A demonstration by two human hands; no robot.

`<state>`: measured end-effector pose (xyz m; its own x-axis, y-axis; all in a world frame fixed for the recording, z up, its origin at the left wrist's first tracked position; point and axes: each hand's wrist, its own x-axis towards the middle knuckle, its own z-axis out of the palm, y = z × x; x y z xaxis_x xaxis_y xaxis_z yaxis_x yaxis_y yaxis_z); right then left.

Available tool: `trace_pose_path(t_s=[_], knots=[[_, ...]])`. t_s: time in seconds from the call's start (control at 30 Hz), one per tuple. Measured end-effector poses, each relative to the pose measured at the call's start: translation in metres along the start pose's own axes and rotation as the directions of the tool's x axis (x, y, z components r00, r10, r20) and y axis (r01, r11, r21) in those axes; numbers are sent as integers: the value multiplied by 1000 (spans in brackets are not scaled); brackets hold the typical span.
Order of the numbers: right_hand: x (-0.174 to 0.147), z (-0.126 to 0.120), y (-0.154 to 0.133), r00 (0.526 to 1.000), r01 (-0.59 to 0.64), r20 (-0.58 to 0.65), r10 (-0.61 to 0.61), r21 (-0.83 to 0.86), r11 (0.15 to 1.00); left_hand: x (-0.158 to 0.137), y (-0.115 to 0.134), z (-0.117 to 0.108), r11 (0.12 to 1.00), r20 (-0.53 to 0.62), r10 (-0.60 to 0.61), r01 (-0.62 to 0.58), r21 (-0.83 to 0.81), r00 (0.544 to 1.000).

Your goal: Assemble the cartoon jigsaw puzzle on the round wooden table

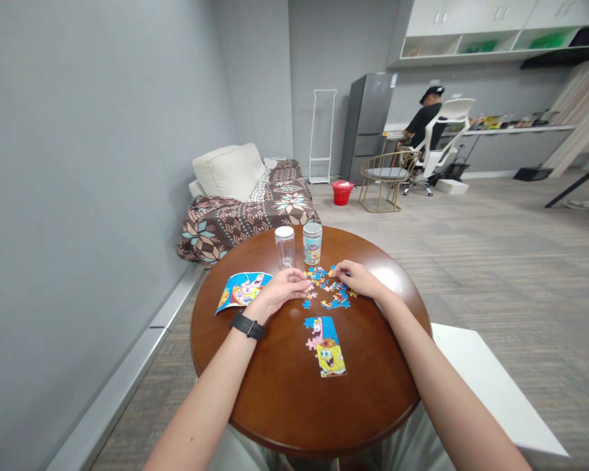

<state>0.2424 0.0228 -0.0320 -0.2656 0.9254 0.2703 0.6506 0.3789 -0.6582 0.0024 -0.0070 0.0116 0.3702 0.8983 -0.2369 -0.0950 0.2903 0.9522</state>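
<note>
Loose jigsaw puzzle pieces (341, 299) lie in a ring-shaped scatter on the round brown table (275, 392). My left hand (287, 286) rests at the left side of them, its fingers loosely bent and slightly apart, with no piece visible in it. At the far right of the scatter, my right hand (357, 277) pinches a small puzzle piece (330, 272) between its fingertips. Nearer to me lies a joined puzzle section (330, 356) showing a yellow and a pink cartoon figure. A curled picture sheet (240, 292) lies left of my left hand, partly covered by it.
Behind the pieces stand a clear jar (285, 247) with a white lid and a printed tin-like jar (313, 245). A patterned sofa (255, 212) is beyond the table. Further back are a red bin (342, 193), a gold-framed chair (385, 173) and a seated person (426, 121).
</note>
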Motion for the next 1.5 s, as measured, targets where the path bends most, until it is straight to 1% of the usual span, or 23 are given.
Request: trace_pose_path(t_s=[0.13,0.23,0.43,0.57,0.7,0.8,0.93,1.03,1.2,1.37,1.5], knots=[[0,0,1,1000,3,-1,-3,-8,1000,1,-1,-1,1000,37,-1,1,-6,999],[0,0,2,1000,12,-7,-12,15,1000,2,-2,-2,1000,37,-11,12,-20,999],[0,0,1,1000,5,-2,-5,19,1000,2,-3,-3,1000,-2,-1,1,-15,1000],[0,-1,2,1000,13,-4,-13,23,1000,2,-2,-1,999,-6,-4,4,-34,1000],[0,0,2,1000,2,1,-2,4,1000,1,0,1,998,-42,-11,9,-59,999],[0,0,2,1000,-3,1,3,-2,1000,0,-1,-1,1000,-9,-16,16,-26,1000],[0,0,2,1000,-3,0,3,11,1000,2,-4,-4,1000,42,10,-10,-5,999],[0,-1,2,1000,-2,-1,2,20,1000,4,-5,-5,999,46,14,-13,-34,999],[0,-1,0,1000,6,-3,-6,23,1000,2,-2,-2,1000,4,-6,6,-24,1000],[-1,-1,0,1000,28,-12,-27,37,999,-2,0,-2,1000,37,-6,5,18,999],[-3,-2,-5,998,47,41,-50,58,997,-1,0,-1,1000,65,-9,10,-5,998]])
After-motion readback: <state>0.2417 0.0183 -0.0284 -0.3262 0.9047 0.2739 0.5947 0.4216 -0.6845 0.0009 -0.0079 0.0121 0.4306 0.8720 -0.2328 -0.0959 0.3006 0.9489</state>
